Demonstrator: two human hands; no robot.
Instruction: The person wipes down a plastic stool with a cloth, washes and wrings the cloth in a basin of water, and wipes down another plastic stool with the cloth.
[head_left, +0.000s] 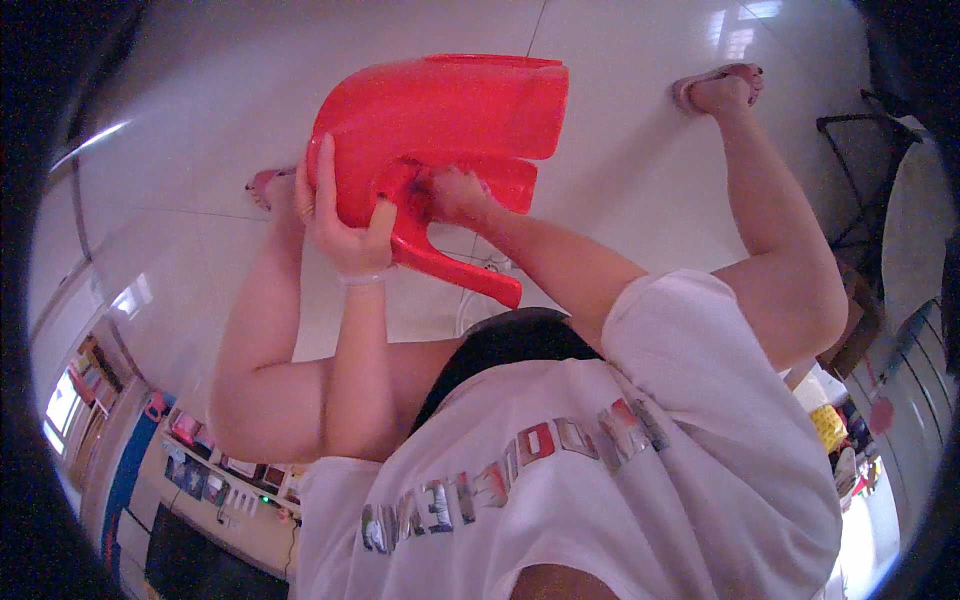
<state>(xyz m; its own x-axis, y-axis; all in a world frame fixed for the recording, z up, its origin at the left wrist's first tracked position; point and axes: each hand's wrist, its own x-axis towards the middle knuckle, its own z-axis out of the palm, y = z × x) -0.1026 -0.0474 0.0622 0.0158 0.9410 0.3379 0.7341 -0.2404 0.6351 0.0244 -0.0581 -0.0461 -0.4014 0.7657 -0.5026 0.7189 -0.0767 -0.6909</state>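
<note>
A red moulded plastic piece (442, 112), shaped like a small stool, lies tilted on its side in the air between my knees. Broad leg-like parts extend to the right, and a narrower one (480, 279) slopes down toward my lap. My left hand (349, 225) grips its rounded left end, thumb on the near face and fingers spread along the outside. At the recess in its near side is my right hand (457, 195), fingers curled and blurred. A dark patch (417, 187) shows by those fingertips; what it is cannot be made out.
Pale glossy floor tiles (615, 150) spread beneath. My bare legs are bent on both sides, feet in sandals (694, 91). A dark metal frame (855, 120) stands at the right. Behind me on the left is a shelf (232, 480) with small items.
</note>
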